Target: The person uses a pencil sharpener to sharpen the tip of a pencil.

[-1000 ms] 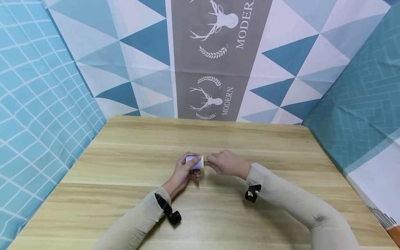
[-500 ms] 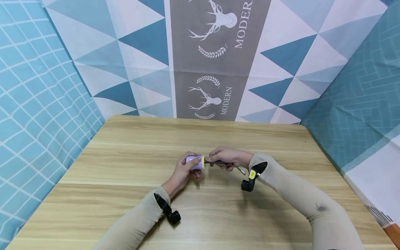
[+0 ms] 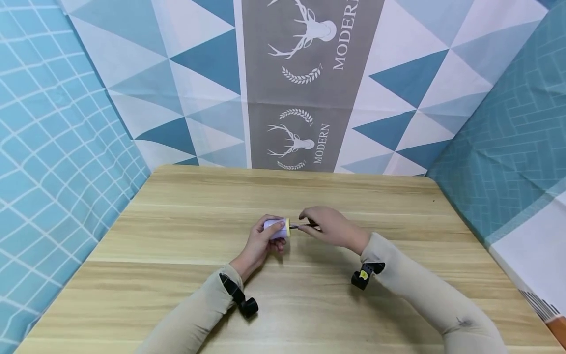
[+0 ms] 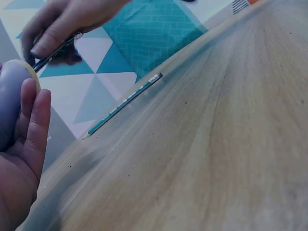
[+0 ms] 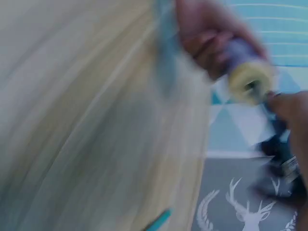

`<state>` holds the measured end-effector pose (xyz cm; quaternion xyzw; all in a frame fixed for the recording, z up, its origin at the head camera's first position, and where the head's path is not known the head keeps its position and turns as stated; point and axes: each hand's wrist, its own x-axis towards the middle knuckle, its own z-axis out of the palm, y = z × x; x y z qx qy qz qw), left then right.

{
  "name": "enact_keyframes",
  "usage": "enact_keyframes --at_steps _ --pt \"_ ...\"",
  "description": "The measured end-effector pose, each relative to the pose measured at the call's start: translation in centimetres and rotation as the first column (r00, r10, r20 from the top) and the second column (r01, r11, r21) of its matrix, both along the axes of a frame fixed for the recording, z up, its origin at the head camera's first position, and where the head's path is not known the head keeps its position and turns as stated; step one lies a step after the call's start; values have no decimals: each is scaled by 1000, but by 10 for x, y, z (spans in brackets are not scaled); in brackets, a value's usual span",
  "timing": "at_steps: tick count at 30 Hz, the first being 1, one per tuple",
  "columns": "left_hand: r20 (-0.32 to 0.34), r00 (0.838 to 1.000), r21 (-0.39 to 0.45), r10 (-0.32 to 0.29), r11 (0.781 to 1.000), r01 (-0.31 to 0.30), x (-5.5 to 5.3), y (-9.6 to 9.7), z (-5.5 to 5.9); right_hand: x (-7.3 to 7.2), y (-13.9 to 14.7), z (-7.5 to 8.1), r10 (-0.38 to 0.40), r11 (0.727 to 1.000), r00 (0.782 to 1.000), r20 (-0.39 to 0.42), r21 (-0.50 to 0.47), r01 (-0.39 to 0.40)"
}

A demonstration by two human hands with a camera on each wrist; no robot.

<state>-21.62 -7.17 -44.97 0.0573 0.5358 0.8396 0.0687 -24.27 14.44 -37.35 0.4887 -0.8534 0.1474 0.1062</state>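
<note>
My left hand (image 3: 258,246) grips a lilac pencil sharpener (image 3: 281,233), thumb on top, its yellow rim (image 5: 239,83) facing right. In the rim's hole sits the tip of a dark pencil (image 3: 299,226). My right hand (image 3: 336,228) holds that pencil just right of the rim; its index finger arches above the shaft and the back part runs under the palm. In the left wrist view the sharpener's body (image 4: 10,96) shows beside straight left fingers. The right wrist view is blurred around the pencil.
A teal pencil (image 4: 122,107) lies on the wooden table (image 3: 283,305) to the right of the left hand in the left wrist view; the right hand hides it in the head view. Patterned cloth (image 3: 199,98) hangs behind the table and along both sides.
My right hand turns at the pencil: palm rolled half a second ago, back of the hand up now, a little farther right. More of the pencil shows. My left hand and the sharpener stay put.
</note>
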Motion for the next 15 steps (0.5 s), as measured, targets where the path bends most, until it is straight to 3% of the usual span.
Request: enact_keyframes --at_steps 1,2,4,6,7,8,10,11,13,15 --pt "3 1000 1 -1 1000 1 0 0 0 -1 2 -3 60 998 988 -146 35 -55" --pt "5 1000 2 -5 1000 5 0 0 0 -3 3 -6 120 992 947 -297 81 -100" --pt "9 1000 1 -13 1000 13 0 0 0 -6 5 -12 214 975 813 -542 169 -144" --pt "15 1000 -3 -19 1000 19 0 -1 0 -9 5 -16 260 964 677 -688 225 -142" --pt "19 1000 -4 -21 1000 21 0 -1 0 -11 4 -17 272 961 630 -727 242 -135" --pt "23 999 -1 -22 1000 22 0 -1 0 -12 4 -18 280 959 600 -749 253 -132" --pt "31 999 0 -21 1000 21 0 -1 0 -13 2 -19 284 957 574 -768 260 -125" --pt "35 999 2 -19 1000 19 0 -1 0 -14 2 -19 284 957 570 -770 264 -121" --pt "39 999 5 -17 1000 17 -1 -1 0 -15 1 -20 287 955 572 -768 273 -113" --pt "40 999 5 -15 1000 14 -1 -1 0 -15 0 -20 292 953 587 -755 281 -114"
